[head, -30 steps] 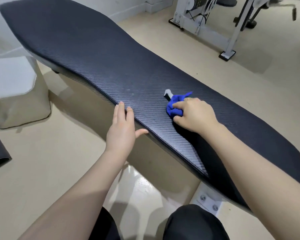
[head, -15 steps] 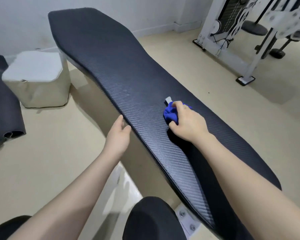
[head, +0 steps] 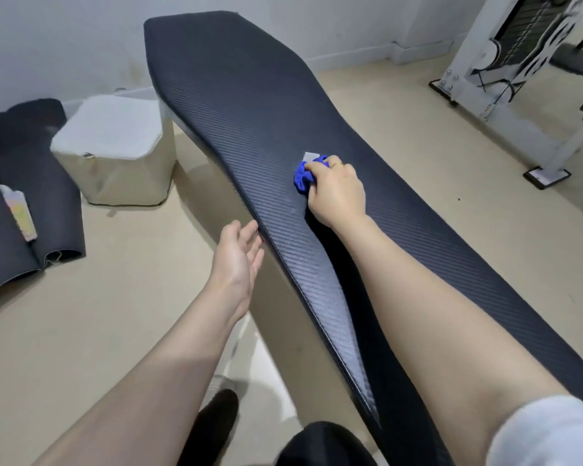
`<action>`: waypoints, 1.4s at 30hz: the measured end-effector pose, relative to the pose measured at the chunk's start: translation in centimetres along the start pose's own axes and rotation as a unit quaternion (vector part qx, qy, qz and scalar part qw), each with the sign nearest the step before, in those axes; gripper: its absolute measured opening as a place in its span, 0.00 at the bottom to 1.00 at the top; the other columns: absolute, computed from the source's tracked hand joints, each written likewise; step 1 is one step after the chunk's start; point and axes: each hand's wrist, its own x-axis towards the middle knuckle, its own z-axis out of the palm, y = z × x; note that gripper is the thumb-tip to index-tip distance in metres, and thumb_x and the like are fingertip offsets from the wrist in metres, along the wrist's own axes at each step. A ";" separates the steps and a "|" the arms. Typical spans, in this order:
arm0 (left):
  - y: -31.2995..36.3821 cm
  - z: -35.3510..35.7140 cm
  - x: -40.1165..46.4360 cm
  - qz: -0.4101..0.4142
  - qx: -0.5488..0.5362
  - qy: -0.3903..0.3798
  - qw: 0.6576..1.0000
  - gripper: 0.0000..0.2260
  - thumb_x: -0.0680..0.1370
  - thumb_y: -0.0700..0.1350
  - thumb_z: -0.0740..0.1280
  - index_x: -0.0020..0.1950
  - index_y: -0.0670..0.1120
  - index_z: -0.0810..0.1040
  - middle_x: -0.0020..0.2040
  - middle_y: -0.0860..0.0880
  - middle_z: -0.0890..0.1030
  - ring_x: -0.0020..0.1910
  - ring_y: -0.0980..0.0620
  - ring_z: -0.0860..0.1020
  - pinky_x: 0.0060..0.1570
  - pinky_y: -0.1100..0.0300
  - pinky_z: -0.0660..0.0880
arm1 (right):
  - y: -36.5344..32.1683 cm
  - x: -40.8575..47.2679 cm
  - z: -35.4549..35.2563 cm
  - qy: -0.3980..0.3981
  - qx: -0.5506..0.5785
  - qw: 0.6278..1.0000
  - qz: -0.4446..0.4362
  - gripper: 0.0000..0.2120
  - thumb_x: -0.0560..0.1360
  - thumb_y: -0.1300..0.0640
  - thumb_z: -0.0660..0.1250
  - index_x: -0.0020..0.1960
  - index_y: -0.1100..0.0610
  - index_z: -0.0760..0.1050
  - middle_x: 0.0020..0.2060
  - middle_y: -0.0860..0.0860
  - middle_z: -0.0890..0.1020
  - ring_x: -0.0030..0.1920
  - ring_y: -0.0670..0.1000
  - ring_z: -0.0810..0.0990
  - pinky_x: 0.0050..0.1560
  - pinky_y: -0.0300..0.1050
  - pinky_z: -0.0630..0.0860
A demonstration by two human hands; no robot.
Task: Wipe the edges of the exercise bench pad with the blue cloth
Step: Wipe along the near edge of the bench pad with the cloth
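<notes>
A: Which step is this?

B: Early in the wipe, I'd say. The right hand (head: 337, 190) has its grip bunched tight round the blue cloth (head: 303, 178) and presses it on the top of the bench pad (head: 249, 95), about midway along and a little in from the left edge. A small grey tag sticks out of the cloth on the far side.

A: And the other hand?

B: The left hand (head: 238, 255) holds nothing; its grip is wide, fingers straight and loose, palm turned up, fingertips just beside the pad's left edge. I cannot tell whether they touch it.

A: So what does the next move call for?

B: The cloth sits on the flat top, not on the rim. My guess is it has to slide left to the seam and wrap over the side, then run along it.

A: Anything in the way?

B: The left hand sits at that same edge, so it may need to shift. On the floor to the left are a beige cushioned block (head: 115, 153) and rolled dark mats (head: 24, 196), well apart from the pad. A white machine frame (head: 505, 62) stands off to the right.
</notes>
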 end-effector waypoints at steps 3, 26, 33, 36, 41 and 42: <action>-0.3 0.7 -0.4 0.004 -0.016 0.000 1.000 0.23 0.83 0.49 0.44 0.77 0.44 0.58 0.77 0.51 0.61 0.76 0.54 0.59 0.73 0.60 0.55 | -1.3 2.2 0.4 -0.034 0.037 0.999 -0.020 0.16 0.74 0.59 0.56 0.59 0.53 0.76 0.60 0.55 0.72 0.59 0.60 0.70 0.55 0.49 0.70; -6.6 3.8 -7.8 0.132 0.239 0.038 0.961 0.41 0.69 0.59 0.63 0.77 0.46 0.50 0.77 0.47 0.58 0.75 0.50 0.60 0.75 0.50 0.58 | 10.4 -10.4 -4.4 0.052 0.007 0.993 0.111 0.13 0.71 0.57 0.60 0.50 0.49 0.80 0.48 0.56 0.78 0.52 0.61 0.76 0.44 0.47 0.71; -8.2 5.0 -9.3 0.145 0.288 0.068 0.944 0.27 0.82 0.45 0.56 0.78 0.43 0.48 0.79 0.51 0.49 0.77 0.56 0.50 0.70 0.70 0.45 | 8.9 -17.5 -5.3 0.010 0.027 0.999 0.024 0.16 0.67 0.51 0.58 0.51 0.46 0.79 0.44 0.51 0.75 0.48 0.56 0.75 0.40 0.43 0.66; -8.5 5.0 -8.6 0.134 0.291 0.068 0.945 0.27 0.82 0.44 0.54 0.78 0.43 0.46 0.79 0.51 0.46 0.78 0.57 0.47 0.68 0.71 0.42 | 11.1 -15.0 -5.3 0.026 0.024 0.998 0.059 0.12 0.70 0.56 0.62 0.50 0.51 0.80 0.41 0.54 0.74 0.46 0.59 0.75 0.41 0.45 0.69; -8.5 4.8 -8.9 0.141 0.278 0.053 0.949 0.27 0.82 0.42 0.53 0.78 0.45 0.45 0.79 0.53 0.45 0.77 0.59 0.46 0.65 0.73 0.41 | 14.3 -10.4 -5.6 0.062 0.001 0.983 0.171 0.16 0.72 0.59 0.59 0.55 0.50 0.79 0.49 0.61 0.76 0.52 0.63 0.75 0.50 0.48 0.71; -8.6 4.7 -8.9 0.136 0.280 0.047 0.949 0.27 0.82 0.42 0.53 0.78 0.45 0.45 0.79 0.53 0.44 0.77 0.59 0.46 0.65 0.73 0.41 | 14.1 -10.8 -5.6 0.050 -0.002 0.985 0.167 0.17 0.73 0.59 0.59 0.57 0.48 0.79 0.50 0.60 0.76 0.54 0.63 0.75 0.52 0.49 0.71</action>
